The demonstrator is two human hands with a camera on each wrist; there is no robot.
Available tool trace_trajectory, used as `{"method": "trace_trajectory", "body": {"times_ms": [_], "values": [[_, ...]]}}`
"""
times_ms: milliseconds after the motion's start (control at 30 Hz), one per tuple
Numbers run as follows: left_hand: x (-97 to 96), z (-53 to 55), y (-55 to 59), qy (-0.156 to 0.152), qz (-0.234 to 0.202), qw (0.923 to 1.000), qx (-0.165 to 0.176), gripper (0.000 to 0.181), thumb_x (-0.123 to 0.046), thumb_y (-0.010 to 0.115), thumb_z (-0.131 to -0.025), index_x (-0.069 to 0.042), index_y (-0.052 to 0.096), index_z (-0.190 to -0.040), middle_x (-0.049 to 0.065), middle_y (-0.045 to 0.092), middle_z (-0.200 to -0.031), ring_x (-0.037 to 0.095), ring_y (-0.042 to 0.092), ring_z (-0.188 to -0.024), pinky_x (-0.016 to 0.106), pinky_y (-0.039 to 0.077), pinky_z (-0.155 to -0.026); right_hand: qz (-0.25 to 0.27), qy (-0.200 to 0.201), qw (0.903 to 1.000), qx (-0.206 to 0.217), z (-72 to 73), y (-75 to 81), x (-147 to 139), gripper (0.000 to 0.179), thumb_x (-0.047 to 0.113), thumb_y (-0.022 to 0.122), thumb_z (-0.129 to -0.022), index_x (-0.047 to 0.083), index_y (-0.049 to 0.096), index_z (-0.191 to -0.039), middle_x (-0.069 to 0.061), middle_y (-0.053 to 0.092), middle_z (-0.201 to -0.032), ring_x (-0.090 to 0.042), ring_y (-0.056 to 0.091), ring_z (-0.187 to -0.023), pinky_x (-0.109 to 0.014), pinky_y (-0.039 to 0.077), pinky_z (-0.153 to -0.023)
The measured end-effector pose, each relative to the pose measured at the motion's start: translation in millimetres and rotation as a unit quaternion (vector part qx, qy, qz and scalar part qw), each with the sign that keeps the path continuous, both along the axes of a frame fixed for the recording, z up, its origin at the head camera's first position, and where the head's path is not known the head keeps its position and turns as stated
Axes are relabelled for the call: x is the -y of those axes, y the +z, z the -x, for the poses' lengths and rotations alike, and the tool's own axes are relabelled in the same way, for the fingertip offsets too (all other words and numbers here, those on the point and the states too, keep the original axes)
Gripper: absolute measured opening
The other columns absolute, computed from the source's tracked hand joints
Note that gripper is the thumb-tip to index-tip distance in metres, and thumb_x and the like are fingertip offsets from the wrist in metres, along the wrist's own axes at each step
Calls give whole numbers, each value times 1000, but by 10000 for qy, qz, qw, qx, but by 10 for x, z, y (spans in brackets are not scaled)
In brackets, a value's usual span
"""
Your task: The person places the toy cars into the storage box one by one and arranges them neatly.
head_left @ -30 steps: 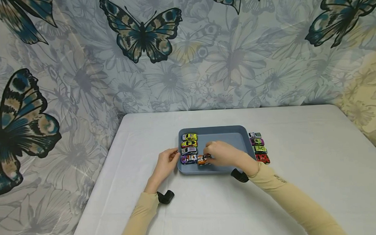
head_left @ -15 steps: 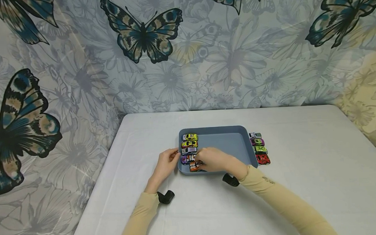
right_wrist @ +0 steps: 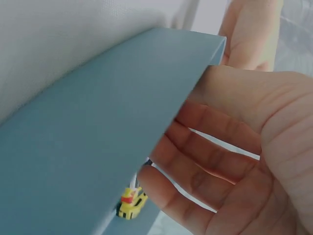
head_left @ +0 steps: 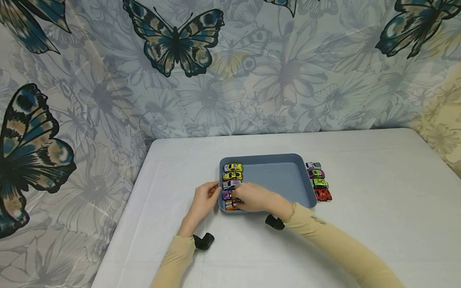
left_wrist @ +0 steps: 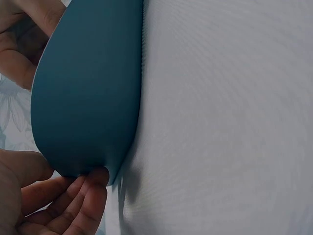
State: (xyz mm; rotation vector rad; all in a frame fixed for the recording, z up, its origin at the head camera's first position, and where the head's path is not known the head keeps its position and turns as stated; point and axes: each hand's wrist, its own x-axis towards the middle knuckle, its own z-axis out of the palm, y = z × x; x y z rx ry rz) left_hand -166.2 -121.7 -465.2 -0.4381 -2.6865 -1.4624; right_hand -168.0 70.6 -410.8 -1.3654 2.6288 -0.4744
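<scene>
In the tray [head_left: 275,175] sit five cars [head_left: 232,176], left hand [head_left: 205,198] gripping its edge, right hand [head_left: 260,197] pinching the orange car [head_left: 230,205]

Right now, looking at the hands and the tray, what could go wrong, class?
1. The right hand has its fingers on the orange car, close beside the purple car, so it might nudge that one out of line.
2. The left hand touches the left end of the tray; a push there could slide it.
3. The red car sits outside, close to the tray's right side, so a sliding tray might bump it.
</scene>
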Motion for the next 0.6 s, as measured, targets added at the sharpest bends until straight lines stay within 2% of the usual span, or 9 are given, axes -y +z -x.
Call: {"method": "trace_trajectory", "body": {"times_ms": [233, 600], "values": [[-3, 2, -2, -5, 32, 10000, -31, 31, -8, 57, -93, 10, 58, -117, 14, 65, -92, 18, 62, -81, 22, 53, -69, -197, -190, 9996, -122, -11, -37, 52, 7, 10, 72, -80, 7, 66, -77, -1, 59, -70, -10, 51, -59, -21, 43, -53], [-1, 5, -12, 10, -12, 10000, -50, 30, -8, 57, -92, 10, 58, -117, 14, 65, -92, 19, 62, -81, 24, 53, -70, -375, -269, 9974, -558, -27, -59, 63, 9, 15, 74, -79, 10, 67, -78, -1, 61, -74, -13, 58, -66, -25, 49, -55]]}}
